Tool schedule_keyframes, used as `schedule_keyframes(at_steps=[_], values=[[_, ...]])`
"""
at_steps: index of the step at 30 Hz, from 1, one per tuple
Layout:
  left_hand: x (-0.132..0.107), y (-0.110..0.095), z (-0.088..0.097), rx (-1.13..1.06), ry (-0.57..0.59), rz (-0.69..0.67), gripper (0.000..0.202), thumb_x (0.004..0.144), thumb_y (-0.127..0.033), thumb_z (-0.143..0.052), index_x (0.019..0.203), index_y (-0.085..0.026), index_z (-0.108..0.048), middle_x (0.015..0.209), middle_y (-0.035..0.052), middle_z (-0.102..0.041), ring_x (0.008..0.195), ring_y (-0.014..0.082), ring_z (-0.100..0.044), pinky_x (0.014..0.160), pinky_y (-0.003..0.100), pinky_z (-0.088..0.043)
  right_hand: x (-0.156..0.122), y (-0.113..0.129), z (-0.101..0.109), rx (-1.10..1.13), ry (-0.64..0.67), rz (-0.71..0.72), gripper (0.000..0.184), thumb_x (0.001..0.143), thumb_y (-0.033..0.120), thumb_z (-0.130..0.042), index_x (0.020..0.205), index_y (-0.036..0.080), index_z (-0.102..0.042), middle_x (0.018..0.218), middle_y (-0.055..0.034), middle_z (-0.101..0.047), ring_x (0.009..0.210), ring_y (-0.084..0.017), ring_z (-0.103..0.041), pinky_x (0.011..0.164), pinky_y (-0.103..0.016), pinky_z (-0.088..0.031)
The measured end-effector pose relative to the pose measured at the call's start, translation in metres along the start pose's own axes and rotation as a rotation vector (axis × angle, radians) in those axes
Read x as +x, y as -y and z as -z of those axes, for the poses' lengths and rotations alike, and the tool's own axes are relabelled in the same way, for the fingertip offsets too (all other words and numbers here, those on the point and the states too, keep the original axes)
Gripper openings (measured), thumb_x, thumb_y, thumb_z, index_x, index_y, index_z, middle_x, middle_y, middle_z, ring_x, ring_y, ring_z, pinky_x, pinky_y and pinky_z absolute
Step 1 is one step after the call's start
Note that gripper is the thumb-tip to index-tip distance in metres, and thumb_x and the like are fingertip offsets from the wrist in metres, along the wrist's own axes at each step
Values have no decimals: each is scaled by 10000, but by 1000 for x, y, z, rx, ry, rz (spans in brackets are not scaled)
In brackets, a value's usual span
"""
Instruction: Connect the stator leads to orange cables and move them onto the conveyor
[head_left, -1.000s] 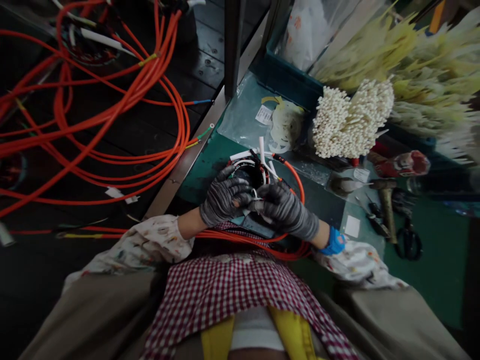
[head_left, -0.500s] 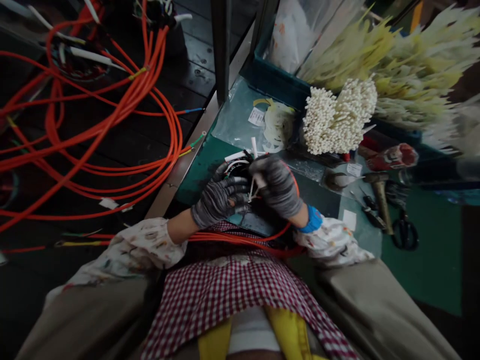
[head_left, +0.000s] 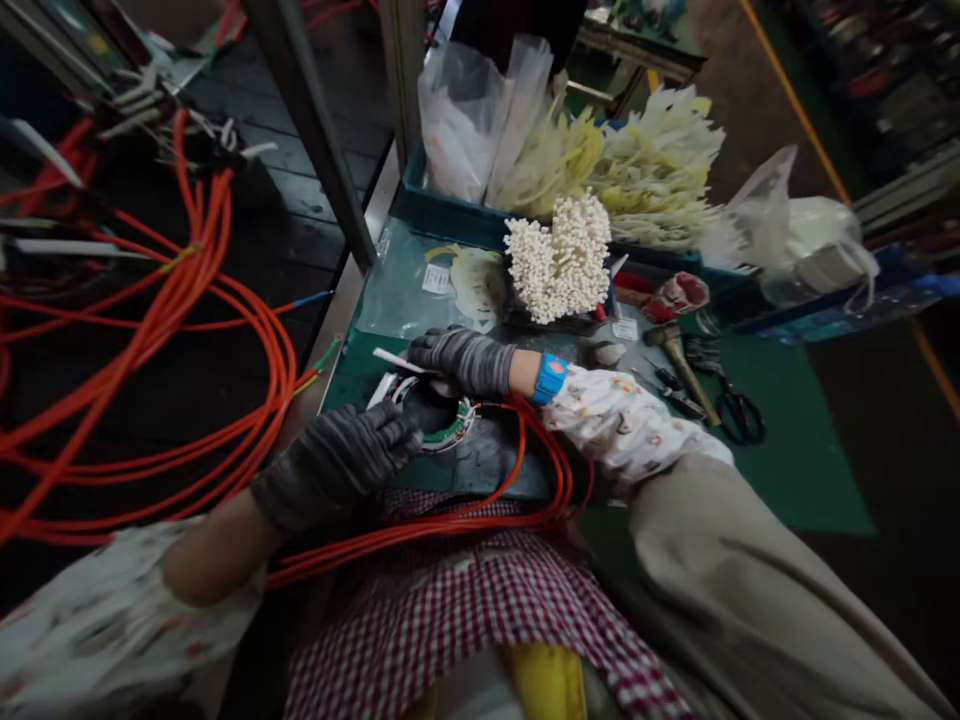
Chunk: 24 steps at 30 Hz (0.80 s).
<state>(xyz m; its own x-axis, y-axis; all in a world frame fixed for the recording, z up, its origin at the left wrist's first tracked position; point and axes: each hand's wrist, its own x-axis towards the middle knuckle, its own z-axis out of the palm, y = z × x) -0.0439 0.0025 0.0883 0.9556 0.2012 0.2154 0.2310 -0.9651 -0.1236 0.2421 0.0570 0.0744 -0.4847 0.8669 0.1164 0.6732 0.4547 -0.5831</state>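
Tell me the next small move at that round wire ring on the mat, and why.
Probably the right hand should settle the white tube against the wire ring. Its fingers lie close to the tube, which juts out past the ring's rim, while the left hand appears to steady the ring's near side.

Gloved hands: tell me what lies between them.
In the head view, a round wired fitting with a dark centre lies between the left hand and the right hand.
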Motion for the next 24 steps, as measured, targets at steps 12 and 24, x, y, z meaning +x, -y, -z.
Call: schedule_keyframes(at_steps=[12, 24], values=[[-10, 0, -54, -124, -177, 146, 81, 1077, -281, -746, 1112, -314, -812, 1364, 22, -856, 1485, 272, -676, 1371, 503, -438, -156, -107, 91, -584, -864, -375, 247, 839, 407, -880, 996, 232, -804, 1202, -155, -740, 1186, -382, -627, 1127, -703, -494], [25, -44, -74, -98, -288, 577, 158, 1022, -483, -825, 1045, -326, -822, 1051, 28, -867, 1159, 317, -753, 1149, 563, -539, -154, -28, 117, 123, -1020, -184, 147, 970, 435, -842, 917, 349, -735, 972, -25, -788, 948, -284, -796, 891, -520, -659]])
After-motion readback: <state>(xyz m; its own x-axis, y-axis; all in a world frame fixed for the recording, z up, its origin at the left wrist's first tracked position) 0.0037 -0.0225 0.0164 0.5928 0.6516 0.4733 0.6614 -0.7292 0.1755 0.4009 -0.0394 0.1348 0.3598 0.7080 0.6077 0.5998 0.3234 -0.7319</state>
